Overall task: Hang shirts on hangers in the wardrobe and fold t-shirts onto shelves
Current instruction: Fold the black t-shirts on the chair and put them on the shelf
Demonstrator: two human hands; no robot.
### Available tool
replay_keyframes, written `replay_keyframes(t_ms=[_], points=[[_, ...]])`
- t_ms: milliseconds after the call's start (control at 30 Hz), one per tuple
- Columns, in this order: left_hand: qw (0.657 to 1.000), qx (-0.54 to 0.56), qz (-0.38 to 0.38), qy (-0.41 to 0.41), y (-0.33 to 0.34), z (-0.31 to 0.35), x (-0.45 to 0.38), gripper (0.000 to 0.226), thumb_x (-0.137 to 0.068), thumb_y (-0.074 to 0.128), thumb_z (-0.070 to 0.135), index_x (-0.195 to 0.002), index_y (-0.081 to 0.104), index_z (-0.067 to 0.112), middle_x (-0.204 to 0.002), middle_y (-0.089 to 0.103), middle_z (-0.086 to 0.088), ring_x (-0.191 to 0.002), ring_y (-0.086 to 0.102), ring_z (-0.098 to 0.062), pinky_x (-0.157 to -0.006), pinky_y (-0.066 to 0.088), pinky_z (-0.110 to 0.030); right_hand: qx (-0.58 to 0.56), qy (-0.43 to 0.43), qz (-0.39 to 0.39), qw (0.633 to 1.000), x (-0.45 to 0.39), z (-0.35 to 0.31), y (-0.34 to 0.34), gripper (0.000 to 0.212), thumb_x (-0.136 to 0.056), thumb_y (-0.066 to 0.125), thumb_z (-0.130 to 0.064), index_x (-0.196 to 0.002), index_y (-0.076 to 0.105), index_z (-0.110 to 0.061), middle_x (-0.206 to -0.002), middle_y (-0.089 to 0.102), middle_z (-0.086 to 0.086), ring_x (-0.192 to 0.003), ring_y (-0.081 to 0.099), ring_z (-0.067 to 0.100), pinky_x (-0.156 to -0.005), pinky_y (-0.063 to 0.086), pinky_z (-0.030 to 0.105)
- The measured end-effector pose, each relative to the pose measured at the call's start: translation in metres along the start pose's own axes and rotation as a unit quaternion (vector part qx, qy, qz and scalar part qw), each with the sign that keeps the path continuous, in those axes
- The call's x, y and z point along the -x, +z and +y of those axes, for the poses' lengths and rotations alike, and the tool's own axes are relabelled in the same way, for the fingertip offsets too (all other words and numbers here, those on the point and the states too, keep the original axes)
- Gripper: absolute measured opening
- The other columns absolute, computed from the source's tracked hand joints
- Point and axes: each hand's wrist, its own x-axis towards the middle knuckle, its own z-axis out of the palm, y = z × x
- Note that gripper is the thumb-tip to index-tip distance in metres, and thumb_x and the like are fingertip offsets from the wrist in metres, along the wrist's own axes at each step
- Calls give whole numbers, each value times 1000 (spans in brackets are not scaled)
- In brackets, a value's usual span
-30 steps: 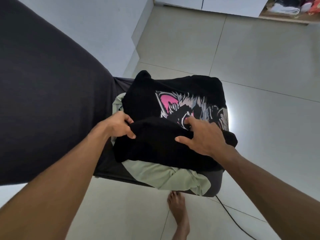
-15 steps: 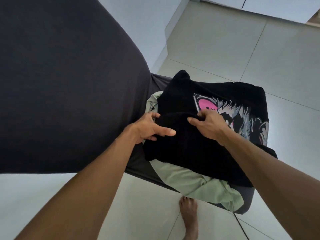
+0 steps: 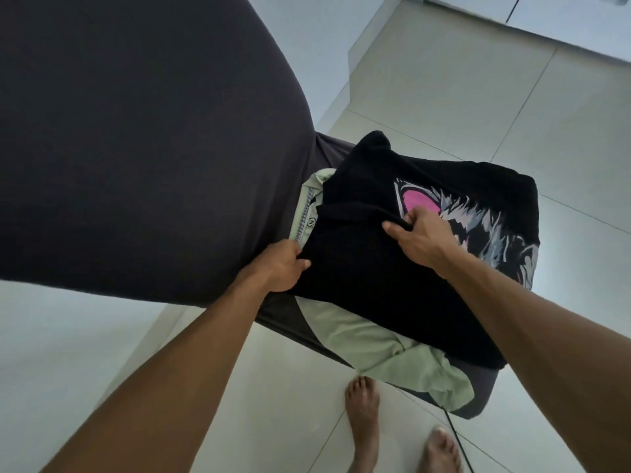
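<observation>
Left hand point(image 3: 280, 268) curled, gripping near-left edge of black t-shirt point(image 3: 368, 285). Right hand point(image 3: 421, 235) pinching folded edge beside pink print. T-shirt between both hands, atop pale green shirt point(image 3: 375, 343).

One mark is legible: a small circled letter "N" on the neck label point(image 3: 72, 222) of the pale green shirt point(image 3: 362, 339), at 9 o'clock from the black t-shirt point(image 3: 368, 268).
</observation>
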Motion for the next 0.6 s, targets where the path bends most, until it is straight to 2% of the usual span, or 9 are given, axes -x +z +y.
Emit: replay_keyframes(t_ms=[67, 167, 233, 300, 367, 433, 467, 533, 600], points=[[998, -56, 7, -11, 8, 2, 4, 30, -102, 53, 32, -123, 56, 11, -113, 63, -12, -98, 62, -27, -79, 48, -36, 14, -23, -5, 1000, 1, 4, -3, 34, -90, 69, -45, -95, 50, -16, -91, 61, 3, -75, 57, 17, -66, 45, 33], [990, -133, 33, -16, 16, 8, 11, 26, -102, 51, 29, -122, 50, 12, -116, 62, -14, -101, 63, -32, -85, 53, -44, 52, -59, -25, 997, 7, 8, -12, 41, -87, 73, -46, -110, 53, -18, -95, 56, -4, -77, 53, 10, -66, 40, 26], [982, -174, 63, -25, 21, 14, 16, 30, -99, 55, 23, -125, 46, 9, -117, 62, -15, -102, 64, -34, -80, 51, -43, 106, -77, -43, 990, 12, 16, -21, 52, -83, 75, -51, -118, 52, -20, -103, 54, -4, -86, 55, 14, -74, 42, 27], [973, -200, 113, -39, 29, 26, 24, 42, -93, 62, 21, -127, 41, 8, -118, 62, -15, -103, 64, -34, -77, 48, -43, 158, -85, -64, 982, 18, 28, -37, 59, -75, 78, -59, -113, 54, -22, -102, 58, -3, -90, 58, 17, -76, 45, 30], [948, -244, 202, -25, 38, 35, 31, 55, -82, 70, 23, -126, 40, 9, -118, 60, -14, -106, 60, -32, -83, 46, -45, 201, -83, -106, 970, 24, 42, -56, 56, -68, 81, -62, -100, 55, -24, -91, 63, -2, -84, 60, 17, -73, 49, 32], [917, -267, 290, 67, 49, 46, 33, 47, -76, 66, 19, -118, 46, 13, -109, 57, -9, -101, 56, -28, -82, 45, -43, 237, -78, -146, 957, 31, 59, -75, 50, -67, 85, -56, -93, 57, -24, -87, 63, -1, -82, 61, 19, -75, 52, 34], [908, -248, 309, 135, 57, 54, 32, 40, -77, 62, 18, -114, 49, 15, -105, 55, -7, -96, 55, -27, -80, 44, -41, 257, -77, -160, 950, 34, 69, -83, 47, -68, 86, -52, -94, 59, -23, -89, 63, -2, -84, 61, 20, -76, 52, 35], [910, -189, 266, 256, 75, 77, 33, 32, -87, 60, 27, -117, 51, 19, -105, 51, -3, -95, 53, -24, -77, 45, -39, 289, -80, -178, 937, 39, 95, -97, 47, -72, 85, -47, -106, 65, -22, -95, 64, -4, -92, 62, 21, -80, 51, 34], [924, -175, 180, 288, 93, 102, 33, 49, -93, 56, 49, -133, 45, 26, -115, 47, 0, -103, 49, -21, -82, 48, -40, 293, -71, -195, 933, 42, 119, -106, 51, -78, 82, -44, -119, 65, -19, -100, 63, -3, -95, 61, 23, -81, 50, 32]])
